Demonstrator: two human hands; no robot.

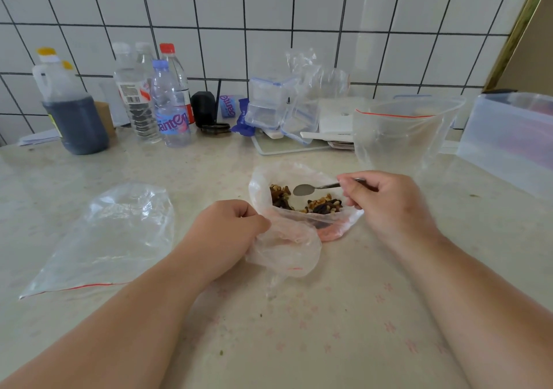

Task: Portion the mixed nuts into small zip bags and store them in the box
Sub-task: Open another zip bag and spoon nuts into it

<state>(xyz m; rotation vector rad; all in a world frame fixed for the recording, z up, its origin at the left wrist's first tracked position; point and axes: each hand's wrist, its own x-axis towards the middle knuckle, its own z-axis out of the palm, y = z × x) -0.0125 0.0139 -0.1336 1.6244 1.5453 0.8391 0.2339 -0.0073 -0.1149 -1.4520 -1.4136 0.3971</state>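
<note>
Left hand [230, 227] grips bag [287, 239]; right hand [386, 203] pinches spoon [311, 188].

Box [508, 137] cut off at right edge

The spoon [311, 188] in the right hand [386, 200] is shiny metal. The bag of nuts [287, 239] pinched by the left hand [230, 227] is thin, crinkled clear plastic, as is the glossy zip bag [104, 239] left of the hands. The worktop [299, 329] looks smooth and faintly glossy. Beyond the hands, the wall tiles [269, 5] are glazed, and the box [508, 140] at far right is frosted plastic.
</note>
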